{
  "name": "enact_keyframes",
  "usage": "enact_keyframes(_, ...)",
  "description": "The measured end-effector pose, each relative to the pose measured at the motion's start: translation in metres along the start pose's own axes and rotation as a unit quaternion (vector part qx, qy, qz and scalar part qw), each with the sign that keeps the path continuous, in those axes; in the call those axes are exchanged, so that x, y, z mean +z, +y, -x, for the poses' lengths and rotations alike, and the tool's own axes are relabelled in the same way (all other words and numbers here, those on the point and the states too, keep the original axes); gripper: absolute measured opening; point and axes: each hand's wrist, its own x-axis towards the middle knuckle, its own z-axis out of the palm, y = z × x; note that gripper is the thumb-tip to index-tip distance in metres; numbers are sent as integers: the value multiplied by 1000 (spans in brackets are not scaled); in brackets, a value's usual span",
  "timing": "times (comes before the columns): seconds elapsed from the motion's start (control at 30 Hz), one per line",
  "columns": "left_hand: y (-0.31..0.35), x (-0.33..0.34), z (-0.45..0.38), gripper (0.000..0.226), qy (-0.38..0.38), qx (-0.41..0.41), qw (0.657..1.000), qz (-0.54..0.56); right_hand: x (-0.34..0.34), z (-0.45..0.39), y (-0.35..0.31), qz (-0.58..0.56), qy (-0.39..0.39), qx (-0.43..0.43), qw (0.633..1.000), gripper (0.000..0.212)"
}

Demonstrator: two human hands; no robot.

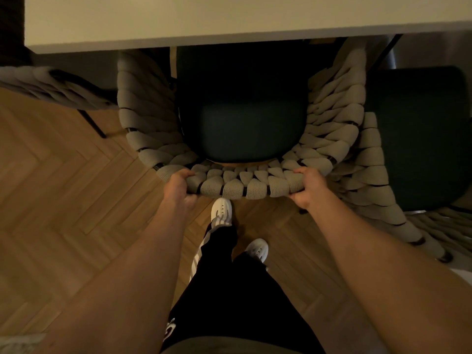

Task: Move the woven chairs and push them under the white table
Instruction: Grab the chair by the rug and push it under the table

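Observation:
A woven chair [240,186] with a beige braided back and dark green seat stands right in front of me, its seat partly under the white table [178,19]. My left hand [178,186] grips the left end of the chair's back rim. My right hand [307,185] grips the right end of the same rim. A second woven chair [367,175] stands close on the right, its back touching or nearly touching the first. A third woven chair [51,85] shows at the left, partly under the table.
The floor [63,187] is herringbone wood. My feet in white shoes [221,209] stand just behind the chair's back. A thin dark chair leg [92,122] of the left chair reaches out over the floor.

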Motion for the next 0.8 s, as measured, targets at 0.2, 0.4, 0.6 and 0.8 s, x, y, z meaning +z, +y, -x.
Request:
enact_keyframes(0.2,0,-1,-6,49,6,-11,1000,3,1,4,-5,11,-4,10,1000,33)
enact_keyframes(0.4,-1,-4,0,30,-10,-9,999,-52,-10,9,2,1,-56,-1,998,43)
enact_keyframes(0.6,-5,-16,18,35,-18,10,998,-59,-19,30,8,6,-68,-51,996,51)
enact_keyframes(0.8,-2,-38,28,25,-17,43,993,-106,-34,55,15,45,-37,-86,995,46)
